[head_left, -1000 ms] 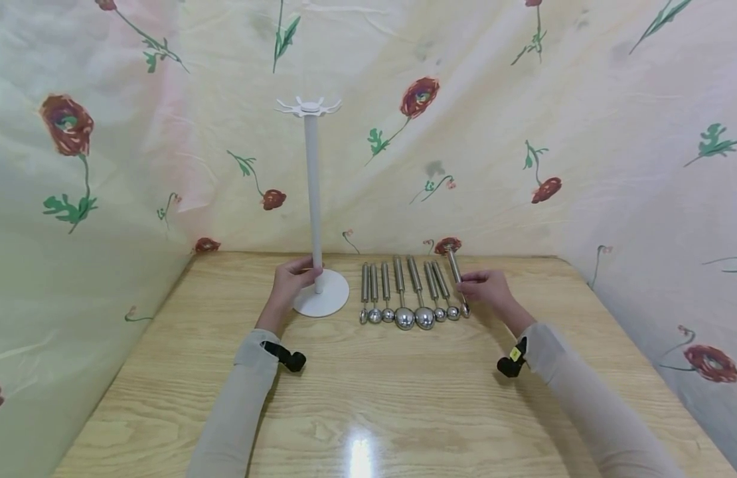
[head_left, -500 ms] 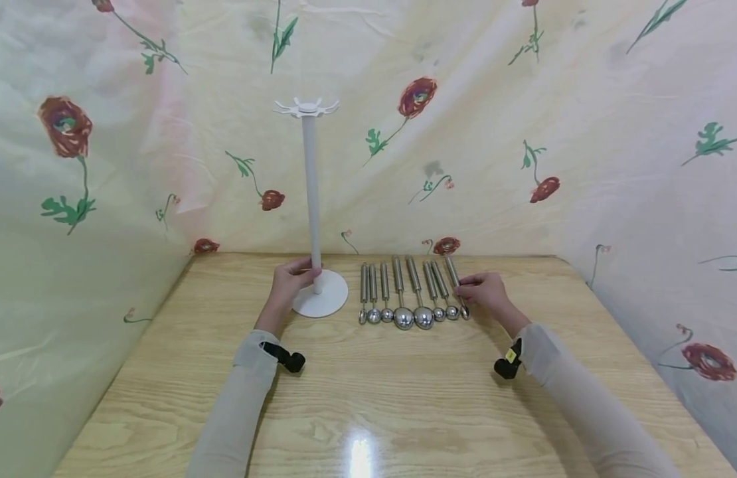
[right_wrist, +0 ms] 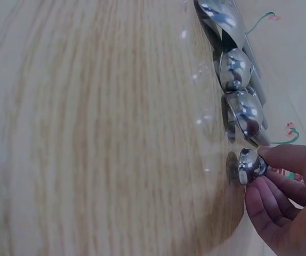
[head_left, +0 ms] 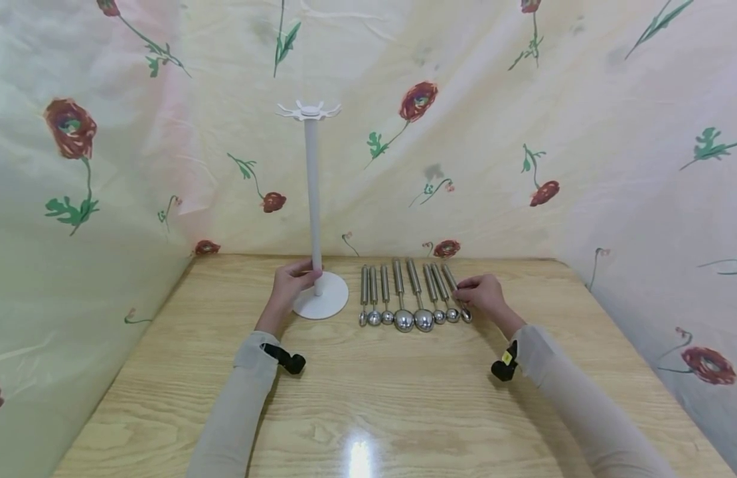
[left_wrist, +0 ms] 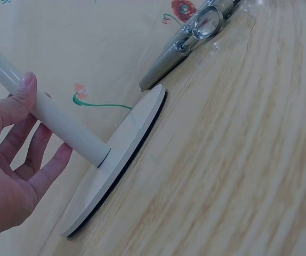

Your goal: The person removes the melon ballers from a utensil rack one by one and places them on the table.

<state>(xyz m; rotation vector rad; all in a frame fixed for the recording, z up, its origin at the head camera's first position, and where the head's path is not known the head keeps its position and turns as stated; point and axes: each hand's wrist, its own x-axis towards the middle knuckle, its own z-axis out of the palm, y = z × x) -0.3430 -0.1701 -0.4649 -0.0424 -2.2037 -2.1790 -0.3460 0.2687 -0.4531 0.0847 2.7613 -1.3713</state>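
In the head view a white stand [head_left: 313,192] rises upright at left, with a ring of hooks [head_left: 309,111] on top and a round base [head_left: 334,300] on the table. My left hand [head_left: 289,284] holds its pole low down; in the left wrist view the thumb lies across the pole [left_wrist: 62,125] and the fingers curl behind. My right hand [head_left: 485,295] pinches the small metal scoop [head_left: 466,315] at the right end of a row. In the right wrist view thumb and fingers hold that scoop [right_wrist: 250,168] near its bowl; its handle is mostly hidden there.
Beside it lie several more metal scoops, including two large ones [head_left: 404,320], bowls toward me and handles toward the back. Flowered cloth [head_left: 368,166] hangs behind and along both sides of the wooden table [head_left: 344,392].
The right hand has lowered the scoop's raised handle toward the table, beside the other handles, and moved slightly left. The left hand stays on the stand's pole.
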